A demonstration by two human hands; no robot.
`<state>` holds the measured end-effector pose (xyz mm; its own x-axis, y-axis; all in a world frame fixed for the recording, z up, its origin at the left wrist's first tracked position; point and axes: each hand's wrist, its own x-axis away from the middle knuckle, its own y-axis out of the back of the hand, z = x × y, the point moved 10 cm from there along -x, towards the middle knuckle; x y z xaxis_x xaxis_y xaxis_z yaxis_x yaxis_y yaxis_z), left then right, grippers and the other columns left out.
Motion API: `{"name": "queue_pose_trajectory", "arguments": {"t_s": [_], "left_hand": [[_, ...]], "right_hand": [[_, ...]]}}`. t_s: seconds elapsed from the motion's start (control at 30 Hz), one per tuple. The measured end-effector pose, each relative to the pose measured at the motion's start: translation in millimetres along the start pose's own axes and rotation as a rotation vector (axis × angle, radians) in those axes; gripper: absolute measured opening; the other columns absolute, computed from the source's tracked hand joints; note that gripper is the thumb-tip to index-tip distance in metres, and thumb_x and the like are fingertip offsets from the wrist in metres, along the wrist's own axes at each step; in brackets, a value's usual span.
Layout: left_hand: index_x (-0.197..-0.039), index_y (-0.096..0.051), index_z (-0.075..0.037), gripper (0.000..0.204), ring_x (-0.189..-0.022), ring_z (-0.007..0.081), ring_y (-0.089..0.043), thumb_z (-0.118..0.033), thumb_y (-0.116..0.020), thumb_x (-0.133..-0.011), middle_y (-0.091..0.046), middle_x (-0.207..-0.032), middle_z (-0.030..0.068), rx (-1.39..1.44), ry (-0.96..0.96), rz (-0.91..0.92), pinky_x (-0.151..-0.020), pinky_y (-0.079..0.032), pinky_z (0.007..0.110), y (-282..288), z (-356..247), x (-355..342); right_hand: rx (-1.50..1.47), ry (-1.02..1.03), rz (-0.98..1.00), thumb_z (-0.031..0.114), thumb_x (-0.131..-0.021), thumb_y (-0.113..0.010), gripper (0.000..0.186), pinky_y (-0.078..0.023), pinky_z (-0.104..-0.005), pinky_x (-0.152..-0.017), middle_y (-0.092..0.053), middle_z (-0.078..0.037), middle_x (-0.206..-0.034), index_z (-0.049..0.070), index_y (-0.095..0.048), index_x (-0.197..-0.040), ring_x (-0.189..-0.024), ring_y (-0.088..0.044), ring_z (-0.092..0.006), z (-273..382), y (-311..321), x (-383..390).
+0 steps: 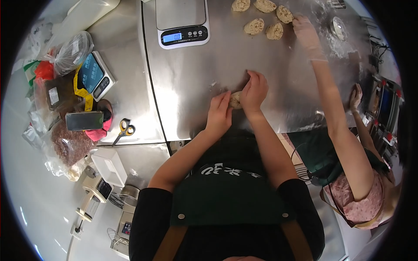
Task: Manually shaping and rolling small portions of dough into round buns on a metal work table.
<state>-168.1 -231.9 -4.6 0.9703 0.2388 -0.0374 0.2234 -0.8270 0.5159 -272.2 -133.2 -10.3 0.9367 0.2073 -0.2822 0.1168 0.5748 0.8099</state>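
Observation:
A small pale piece of dough (235, 100) lies on the steel table between my two hands, partly covered by them. My left hand (219, 114) presses against its left side, fingers together. From the other side my right hand (254, 92) cups it, fingers curved round. At the far right, several speckled dough pieces (254, 26) sit on the steel. A co-worker's gloved hand (308, 37) touches or nearly touches the rightmost of these; I cannot tell which.
A digital scale (184, 37) stands at the far middle. Farther left are a second scale (102, 87), scissors (125, 129), a phone (84, 121) and plastic bags. A white tub (109, 166) stands near the lower left. Flour and a metal bowl (338, 28) are at the far right.

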Motion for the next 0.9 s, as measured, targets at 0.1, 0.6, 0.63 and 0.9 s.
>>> {"name": "queue_pose_trajectory", "arguments": {"t_s": [0.1, 0.6, 0.63, 0.9], "left_hand": [[-0.124, -0.051, 0.004, 0.052, -0.101, 0.0364, -0.054, 0.008, -0.058, -0.073, -0.051, -0.114, 0.0185, 0.129, 0.212, 0.006, -0.091, -0.045, 0.039, -6.6, 17.3, 9.7], [-0.137, -0.033, 0.010, 0.061, -0.117, 0.0240, -0.050, 0.015, -0.040, -0.077, -0.050, -0.126, 0.0155, 1.048, 0.994, -0.078, -0.102, -0.039, 0.031, -31.0, 39.4, 34.5], [-0.138, -0.033, 0.010, 0.061, -0.117, 0.0236, -0.050, 0.014, -0.040, -0.077, -0.052, -0.124, 0.0151, 0.994, 0.977, -0.062, -0.102, -0.039, 0.031, -28.4, 40.2, 32.9], [-0.139, -0.032, 0.009, 0.064, -0.117, 0.0225, -0.049, 0.015, -0.041, -0.076, -0.051, -0.125, 0.0152, 0.970, 0.914, 0.078, -0.102, -0.039, 0.031, -44.3, 45.1, 30.0]], "right_hand": [[-0.016, 0.038, 0.003, 0.006, -0.084, -0.054, 0.022, -0.040, -0.0420, -0.078, -0.059, -0.009, -0.098, 0.010, -0.061, -0.105, -0.092, -0.055, -0.0296, -1.5, -2.6, -3.2], [-0.044, 0.204, -0.149, 0.013, -0.084, -0.054, 0.035, -0.035, -0.0456, -0.093, -0.053, -0.015, -0.125, 0.004, -0.053, -0.118, -0.108, -0.051, -0.0329, 14.3, 20.7, 11.8], [-0.057, 0.173, -0.133, 0.013, -0.084, -0.053, 0.035, -0.035, -0.0455, -0.093, -0.053, -0.015, -0.125, 0.004, -0.053, -0.118, -0.108, -0.050, -0.0330, 8.0, 18.8, 8.3], [-0.208, 0.155, -0.032, 0.017, -0.086, -0.052, 0.035, -0.036, -0.0458, -0.093, -0.054, -0.015, -0.123, 0.004, -0.053, -0.118, -0.108, -0.050, -0.0334, 23.4, 27.5, 25.8]]}}
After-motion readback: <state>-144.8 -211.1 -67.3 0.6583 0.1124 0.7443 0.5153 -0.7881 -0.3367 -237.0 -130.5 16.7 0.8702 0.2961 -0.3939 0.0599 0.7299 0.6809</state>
